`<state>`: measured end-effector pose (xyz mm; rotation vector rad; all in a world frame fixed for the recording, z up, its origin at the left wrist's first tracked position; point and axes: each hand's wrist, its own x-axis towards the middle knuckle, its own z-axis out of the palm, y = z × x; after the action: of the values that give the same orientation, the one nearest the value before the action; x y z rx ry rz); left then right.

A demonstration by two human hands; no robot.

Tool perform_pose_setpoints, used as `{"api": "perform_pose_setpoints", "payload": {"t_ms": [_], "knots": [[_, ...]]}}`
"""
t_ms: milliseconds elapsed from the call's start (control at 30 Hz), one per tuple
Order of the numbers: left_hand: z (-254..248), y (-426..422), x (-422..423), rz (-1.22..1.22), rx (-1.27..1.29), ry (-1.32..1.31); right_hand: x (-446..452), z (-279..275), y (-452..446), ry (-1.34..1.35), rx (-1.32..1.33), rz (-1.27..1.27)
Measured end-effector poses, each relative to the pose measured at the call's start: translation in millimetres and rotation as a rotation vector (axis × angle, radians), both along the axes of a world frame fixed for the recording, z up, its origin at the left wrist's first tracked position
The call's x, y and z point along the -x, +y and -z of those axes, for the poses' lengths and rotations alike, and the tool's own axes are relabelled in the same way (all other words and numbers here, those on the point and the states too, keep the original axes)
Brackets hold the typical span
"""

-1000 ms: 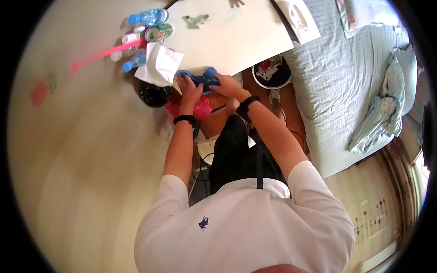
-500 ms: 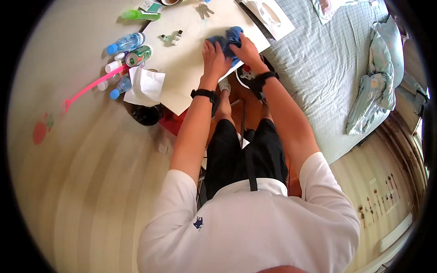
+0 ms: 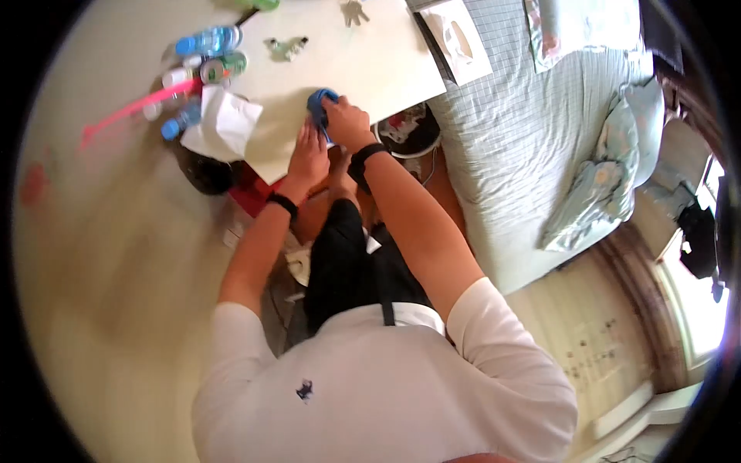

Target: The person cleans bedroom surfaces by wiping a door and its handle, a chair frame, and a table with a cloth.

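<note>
A crumpled blue cloth lies at the near edge of the white table. My right hand is closed on this cloth and presses it against the tabletop. Just left of it is my left hand, its fingers stretched out at the table edge, their tips close to the cloth. Whether those tips touch the cloth I cannot tell. Farther back on the table stand two small bottles, blurred, and a bunch of keys lies beyond.
Along the table's left side are a water bottle, a green can, a pink stick and white paper. A white box rests on the bed at right. Below the table edge is a bin.
Both hands have moved left along the table's near edge, the cloth with the right one. The left hand, which was on the cloth, now lies beside it. The view has shifted.
</note>
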<state>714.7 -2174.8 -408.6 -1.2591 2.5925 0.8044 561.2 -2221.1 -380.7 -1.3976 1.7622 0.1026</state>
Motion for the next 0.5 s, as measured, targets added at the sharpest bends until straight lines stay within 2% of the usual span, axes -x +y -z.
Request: {"api": "perform_pose_setpoints", "payload": {"t_ms": [67, 233, 367, 500], "knots": [[3.3, -12.7, 19.3, -0.096, 0.028, 0.152, 24.1, -2.2, -3.5, 0.051, -0.079, -0.073], [18.5, -60.8, 64.1, -0.297, 0.141, 0.021, 49.7, 5.3, -35.9, 0.259, 0.195, -0.236], [19.3, -81.5, 67.3, -0.448, 0.195, 0.025, 35.6, 15.5, -77.1, 0.292, 0.270, -0.312], [28.2, -78.9, 54.1, -0.514, 0.241, 0.066, 12.4, 29.6, -85.8, 0.257, 0.258, -0.202]]}}
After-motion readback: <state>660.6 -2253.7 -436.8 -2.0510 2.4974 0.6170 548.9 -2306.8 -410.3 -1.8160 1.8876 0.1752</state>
